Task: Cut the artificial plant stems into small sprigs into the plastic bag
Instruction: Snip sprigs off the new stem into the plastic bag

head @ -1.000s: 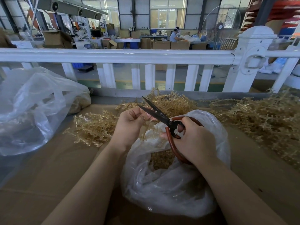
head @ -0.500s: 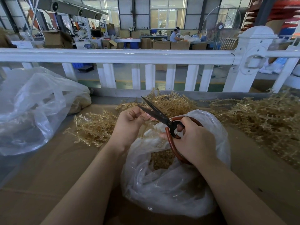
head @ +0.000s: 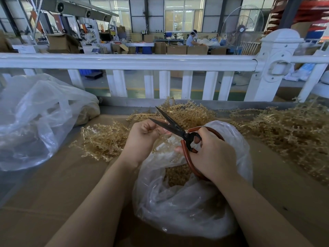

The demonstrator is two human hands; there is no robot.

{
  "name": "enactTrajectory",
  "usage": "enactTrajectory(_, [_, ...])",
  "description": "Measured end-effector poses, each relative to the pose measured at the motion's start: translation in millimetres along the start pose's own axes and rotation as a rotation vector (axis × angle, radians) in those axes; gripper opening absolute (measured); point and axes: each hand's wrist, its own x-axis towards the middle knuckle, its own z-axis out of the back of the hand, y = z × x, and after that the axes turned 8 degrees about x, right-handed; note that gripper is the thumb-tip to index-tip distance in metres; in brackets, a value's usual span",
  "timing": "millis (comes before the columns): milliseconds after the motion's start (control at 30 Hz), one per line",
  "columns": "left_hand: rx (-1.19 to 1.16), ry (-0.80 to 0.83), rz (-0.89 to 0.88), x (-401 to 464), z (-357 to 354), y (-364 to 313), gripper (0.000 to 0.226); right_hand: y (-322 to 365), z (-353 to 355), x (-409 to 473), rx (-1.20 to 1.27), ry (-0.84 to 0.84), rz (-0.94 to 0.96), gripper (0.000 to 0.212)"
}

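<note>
The left hand [head: 142,138] is pinching a stem [head: 161,135] over the bag [head: 187,202]; the right hand [head: 211,155] is gripping open scissors [head: 175,128]. The blades are nearing the fingers, likely risking a nick.

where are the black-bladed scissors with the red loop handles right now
In the head view, the black-bladed scissors with red loop handles sit at centre, gripped by the right hand above the open clear plastic bag, their blades open toward the left hand.
</note>
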Motion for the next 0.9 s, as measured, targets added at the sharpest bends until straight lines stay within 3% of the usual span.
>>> enactTrajectory(900, [-0.075,0.013,0.039,1.7,0.4,4.8,0.012,-5.9,-2.2,-0.9,0.061,-0.018,0.02,0.043])
